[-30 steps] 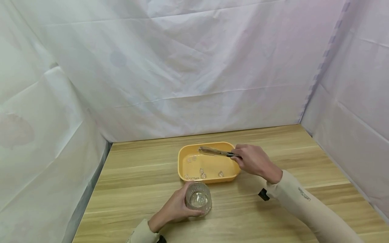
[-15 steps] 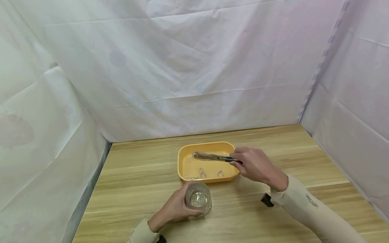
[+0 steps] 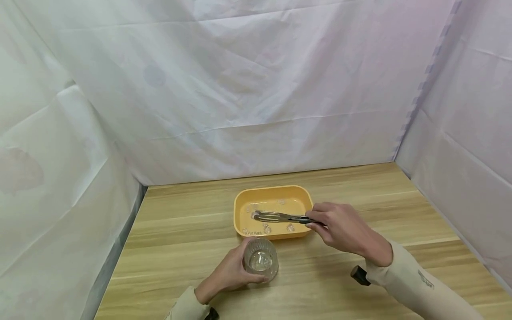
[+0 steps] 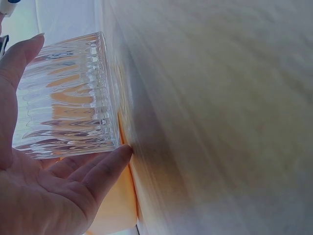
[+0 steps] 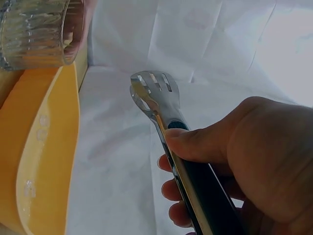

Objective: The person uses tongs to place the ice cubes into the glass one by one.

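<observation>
My left hand (image 3: 234, 270) holds a ribbed clear glass (image 3: 261, 262), thumb on one side and fingers on the other. The glass stands upright on the table with something clear inside it. In the left wrist view the glass (image 4: 68, 95) shows between thumb and fingers. My right hand (image 3: 346, 229) grips metal tongs (image 3: 276, 217) with slotted heads and dark handles, above a yellow tray (image 3: 238, 209). Its thumb presses the handle in the right wrist view, where the tong heads (image 5: 168, 95) sit close together. Whether they pinch a cube I cannot tell. Several clear cubes (image 3: 290, 227) lie in the tray.
The wood-grain table (image 3: 180, 231) extends around the tray and glass. White cloth (image 3: 256, 89) hangs behind the table and along both sides. The tray's near rim is just beyond the glass.
My right hand and the tongs have moved leftward, then nearer to me, with the tong heads now lower over the tray. The left hand and glass have stayed nearly still.
</observation>
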`<state>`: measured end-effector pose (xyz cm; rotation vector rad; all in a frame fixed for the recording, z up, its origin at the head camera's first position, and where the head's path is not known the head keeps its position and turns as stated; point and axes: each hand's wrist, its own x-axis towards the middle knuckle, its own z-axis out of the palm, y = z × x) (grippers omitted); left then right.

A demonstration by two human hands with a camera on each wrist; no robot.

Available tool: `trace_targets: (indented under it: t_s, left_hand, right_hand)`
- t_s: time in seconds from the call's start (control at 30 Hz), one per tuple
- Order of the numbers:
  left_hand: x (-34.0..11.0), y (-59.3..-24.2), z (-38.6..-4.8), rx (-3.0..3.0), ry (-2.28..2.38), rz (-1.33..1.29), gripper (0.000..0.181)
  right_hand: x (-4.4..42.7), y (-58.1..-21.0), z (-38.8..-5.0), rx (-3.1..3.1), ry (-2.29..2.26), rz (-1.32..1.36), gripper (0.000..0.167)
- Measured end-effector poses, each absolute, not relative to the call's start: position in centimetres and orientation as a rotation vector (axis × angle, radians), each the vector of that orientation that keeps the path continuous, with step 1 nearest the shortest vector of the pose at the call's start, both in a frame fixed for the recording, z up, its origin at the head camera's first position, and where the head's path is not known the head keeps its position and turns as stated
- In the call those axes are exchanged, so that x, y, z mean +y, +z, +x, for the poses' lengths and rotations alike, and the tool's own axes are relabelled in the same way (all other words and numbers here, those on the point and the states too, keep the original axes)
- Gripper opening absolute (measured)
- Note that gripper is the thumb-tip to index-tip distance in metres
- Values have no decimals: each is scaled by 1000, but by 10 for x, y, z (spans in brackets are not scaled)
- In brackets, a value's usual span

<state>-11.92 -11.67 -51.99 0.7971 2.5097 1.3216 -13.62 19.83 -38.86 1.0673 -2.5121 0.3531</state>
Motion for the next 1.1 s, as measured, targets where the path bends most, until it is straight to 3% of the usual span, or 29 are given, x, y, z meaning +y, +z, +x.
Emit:
trace_targets:
  t_s: [0.73,1.1]
  left_hand:
    - [-117,-517,-117,2537,1291,762,97]
    - [-117,-517,-118,2538,1284,768,97]
  right_hand:
    - [206,-393,-109,-2545,422,1144,18]
    - [206,-395,-108,-2537,413,1176,12]
